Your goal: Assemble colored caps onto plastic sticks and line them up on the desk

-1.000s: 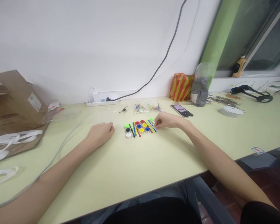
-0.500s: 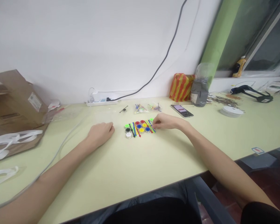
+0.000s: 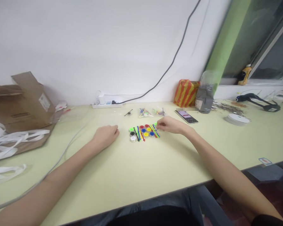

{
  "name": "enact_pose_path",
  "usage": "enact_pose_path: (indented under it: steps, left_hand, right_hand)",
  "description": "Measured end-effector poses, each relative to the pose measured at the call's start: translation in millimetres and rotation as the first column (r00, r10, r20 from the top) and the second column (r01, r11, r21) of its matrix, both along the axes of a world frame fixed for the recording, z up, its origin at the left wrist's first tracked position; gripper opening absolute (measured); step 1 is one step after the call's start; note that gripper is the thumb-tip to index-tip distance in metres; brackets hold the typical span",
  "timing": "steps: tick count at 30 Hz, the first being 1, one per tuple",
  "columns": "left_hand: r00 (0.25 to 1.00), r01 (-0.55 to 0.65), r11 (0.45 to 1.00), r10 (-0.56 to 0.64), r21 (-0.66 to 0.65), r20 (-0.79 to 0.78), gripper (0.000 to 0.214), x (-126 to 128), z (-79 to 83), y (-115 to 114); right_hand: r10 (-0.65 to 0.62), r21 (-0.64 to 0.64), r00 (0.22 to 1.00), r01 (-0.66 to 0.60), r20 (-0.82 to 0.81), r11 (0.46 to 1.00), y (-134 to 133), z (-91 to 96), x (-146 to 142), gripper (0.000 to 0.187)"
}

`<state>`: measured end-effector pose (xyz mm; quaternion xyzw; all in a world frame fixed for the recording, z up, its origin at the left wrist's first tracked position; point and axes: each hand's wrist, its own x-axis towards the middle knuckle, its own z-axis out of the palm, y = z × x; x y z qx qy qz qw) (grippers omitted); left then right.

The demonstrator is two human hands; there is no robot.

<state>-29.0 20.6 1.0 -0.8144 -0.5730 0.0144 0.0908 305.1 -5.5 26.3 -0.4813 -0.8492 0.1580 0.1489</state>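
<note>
My left hand (image 3: 106, 135) rests on the table, loosely curled, left of a cluster of small parts; nothing shows in it. My right hand (image 3: 167, 124) is at the cluster's right end, fingertips pinched together beside slanted coloured arrow-shaped sticks (image 3: 155, 131). Whatever lies between those fingertips is too small to make out. The cluster has round clear-sided pieces with coloured tops: a white one (image 3: 133, 138), a black one (image 3: 132, 133), a green one (image 3: 131, 129), and several in red, blue and yellow. More arrow-shaped sticks (image 3: 139, 133) stand among them, in black, blue and red.
Behind the cluster lie a black arrow-shaped piece (image 3: 128, 112) and clear bags of coloured parts (image 3: 145, 112). A phone (image 3: 186, 116) and a white spool (image 3: 237, 119) are to the right. A cardboard box (image 3: 33, 103), white straps (image 3: 11, 138) and a cable (image 3: 58, 160) occupy the left.
The whole view has shifted slightly, so everything appears a little lower and further right. Both hands keep nearly the same place relative to the cluster.
</note>
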Motion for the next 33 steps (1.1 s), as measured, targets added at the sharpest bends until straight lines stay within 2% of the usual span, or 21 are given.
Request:
enact_pose_path:
  steps: [3,6,9,11,15,19,22,26,29,31,33]
  left_hand:
    - [1.000,0.007,1.000,-0.007,0.003,0.009,0.043,-0.4,-0.7,-1.3]
    - [0.999,0.010,1.000,-0.010,0.003,0.046,0.040,0.2,-1.4,-4.4]
    - [0.995,0.016,1.000,-0.016,0.003,0.095,0.038,1.0,-2.3,-7.5]
    - [0.993,0.017,1.000,-0.018,0.008,0.116,0.038,1.1,-3.3,-8.6]
    - [0.991,0.002,1.000,-0.005,0.019,0.137,0.037,0.6,-4.4,-9.9]
    - [0.992,0.004,1.000,-0.007,0.021,0.129,0.036,0.8,-3.3,-12.4]
    - [0.993,0.015,1.000,-0.017,0.018,0.117,0.037,1.1,-2.6,-14.3]
    - [0.992,0.024,1.000,-0.025,0.014,0.121,0.036,1.2,-3.1,-15.0]
    - [0.991,0.024,1.000,-0.026,0.019,0.132,0.037,3.5,-3.0,-14.7]
    - [0.987,0.013,0.999,-0.022,0.051,0.161,0.037,7.1,-2.0,-15.4]
    - [0.968,0.011,0.991,-0.043,0.130,0.247,0.041,12.2,-0.3,-17.9]
  right_hand:
    - [-0.039,0.090,0.999,0.042,-0.034,0.995,-1.9,-0.7,-6.6,0.021]
    - [-0.041,0.240,0.998,0.051,-0.046,0.969,2.2,-2.0,-18.7,0.022]
    - [-0.008,0.399,1.000,0.006,0.003,0.917,20.5,-2.7,-38.0,0.025]
    - [0.017,0.452,0.996,-0.055,0.088,0.890,41.8,-2.9,-55.6,0.029]
    - [0.045,0.421,0.945,-0.187,0.325,0.887,94.1,-4.7,-96.9,0.042]
    - [-0.003,0.359,0.869,-0.201,0.495,0.911,132.1,-9.0,-129.4,0.047]
    - [-0.003,0.351,0.849,-0.215,0.528,0.911,140.5,-11.2,-140.7,0.039]
    - [0.021,0.358,0.841,-0.253,0.541,0.899,133.2,-6.5,-142.4,0.026]
    - [0.032,0.410,0.903,-0.227,0.429,0.883,118.0,1.3,-137.6,0.022]
    - [0.061,0.443,0.977,-0.148,0.206,0.884,101.0,5.4,-132.0,0.016]
    - [0.120,0.413,0.990,-0.080,-0.071,0.907,77.5,7.1,-124.5,0.010]
